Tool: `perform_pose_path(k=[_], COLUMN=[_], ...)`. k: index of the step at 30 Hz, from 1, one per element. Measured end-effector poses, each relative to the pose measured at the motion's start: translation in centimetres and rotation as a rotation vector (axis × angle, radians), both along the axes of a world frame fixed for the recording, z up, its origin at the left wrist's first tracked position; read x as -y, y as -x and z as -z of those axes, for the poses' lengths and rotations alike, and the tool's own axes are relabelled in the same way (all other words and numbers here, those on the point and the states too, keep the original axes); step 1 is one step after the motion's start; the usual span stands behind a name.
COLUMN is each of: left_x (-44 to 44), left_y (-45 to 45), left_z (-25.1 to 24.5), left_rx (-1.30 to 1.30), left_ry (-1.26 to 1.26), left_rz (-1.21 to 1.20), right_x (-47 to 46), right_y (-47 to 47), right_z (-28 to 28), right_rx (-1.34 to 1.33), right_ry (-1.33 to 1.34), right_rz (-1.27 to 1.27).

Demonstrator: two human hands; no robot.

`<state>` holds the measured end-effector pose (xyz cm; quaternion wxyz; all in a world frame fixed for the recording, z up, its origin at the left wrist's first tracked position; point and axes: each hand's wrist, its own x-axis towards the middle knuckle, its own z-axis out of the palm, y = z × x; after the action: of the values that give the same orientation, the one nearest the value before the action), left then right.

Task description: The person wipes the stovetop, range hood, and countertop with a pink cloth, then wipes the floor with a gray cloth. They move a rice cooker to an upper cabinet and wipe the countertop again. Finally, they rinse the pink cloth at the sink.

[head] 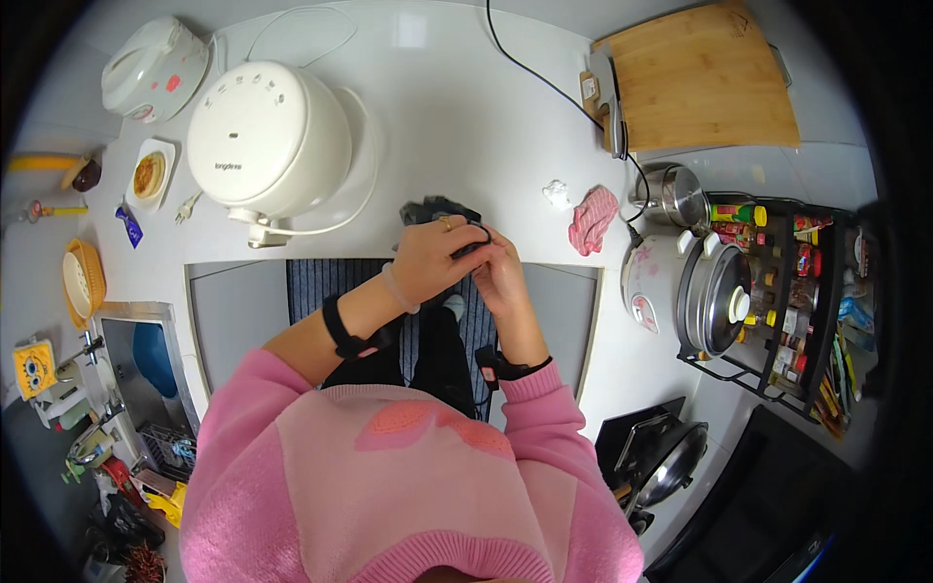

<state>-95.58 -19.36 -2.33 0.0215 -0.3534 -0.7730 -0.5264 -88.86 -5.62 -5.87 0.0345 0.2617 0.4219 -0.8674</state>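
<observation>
Both hands meet at the near edge of the white counter [452, 157]. My left hand [436, 253], with a ring on one finger, is closed around a crumpled dark bundle [439, 208] that looks like black plastic film. My right hand [503, 275] pinches a black strip of it from the other side, its fingertips close to the left thumb. Fingers cover much of the bundle, so its full shape is hidden. To the left stands a white lidded kitchen appliance [251, 138]. A pink-striped cloth [593, 220] and a crumpled white tissue [556, 193] lie to the right.
A rice cooker [149, 69], flatbreads on a tray [151, 176], a loose plug [187, 209] and a sink [138, 350] are left. Rightward are a bamboo cutting board [703, 80], steel pot [670, 195], electric cooker [681, 295] and spice rack [780, 313]. A black cord [539, 76] crosses the counter.
</observation>
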Motion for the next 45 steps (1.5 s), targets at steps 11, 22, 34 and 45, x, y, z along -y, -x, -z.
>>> perform_pose_path(k=[11,22,34,45], left_x=[12.8,18.7,26.6,38.9], left_y=[-9.2,-22.2,-24.1,-35.7], left_z=[5.1,13.6,10.1,17.2], left_rx=[1.287,1.324,0.212,0.474], left_ry=[-0.233,-1.586,0.363,0.032], left_rz=[-0.154,-0.023,-0.722,-1.255], right_x=[6.2,15.0,28.4,33.6], right_y=[-4.5,-10.6,-12.6,-0.1], right_z=[-2.7,-2.6,9.6,9.1], right_rx=[0.02,0.032,0.058,-1.416], right_ry=[0.048,-0.399,0.214,-1.937], right_rz=[-0.148,-0.964,-0.707,-0.903])
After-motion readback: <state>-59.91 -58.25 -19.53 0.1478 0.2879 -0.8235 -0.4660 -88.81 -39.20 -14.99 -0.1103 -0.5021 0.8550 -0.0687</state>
